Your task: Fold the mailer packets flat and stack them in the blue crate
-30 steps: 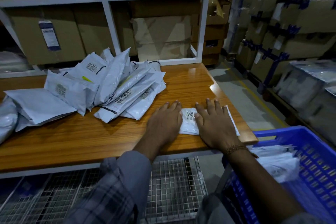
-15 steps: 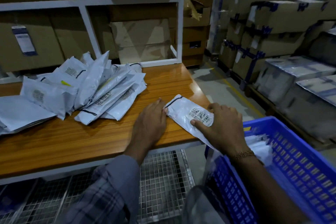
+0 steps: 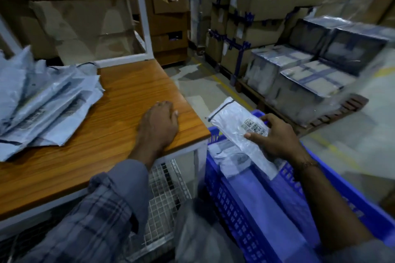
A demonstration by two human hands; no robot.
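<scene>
The right hand point(image 3: 275, 136) held one folded mailer packet point(image 3: 239, 132) over the blue crate point(image 3: 235, 215), its fingers point(image 3: 253, 135) curled round the lower part of the packet, thumb pressed on the printed face beside the code label. The packet hung tilted, its upper end pointing away from the person and past the crate's far rim. It had not yet been set down.

The left hand point(image 3: 159, 126) rested palm down on the table point(image 3: 119, 117) near its right corner, fingers loosely together and holding nothing.

By my reading the task was partway through. A few pale packets point(image 3: 232, 156) already lay in the crate at its far end, below the held one (how many, the blur does not let me say). A loose pile of mailers point(image 3: 47, 100) still sat on the left part of the table, unfolded as far as I could judge, so a good deal of folding remained.

The crate stood just beside the table's right edge, lower than the tabletop, and much of its near floor looked bare, so there was room to lay the packet flat. The table corner and the crate's near wall sat close together, leaving a narrow gap to clear. Wrapped cartons point(image 3: 299, 83) on a pallet stood well apart across the aisle.
</scene>
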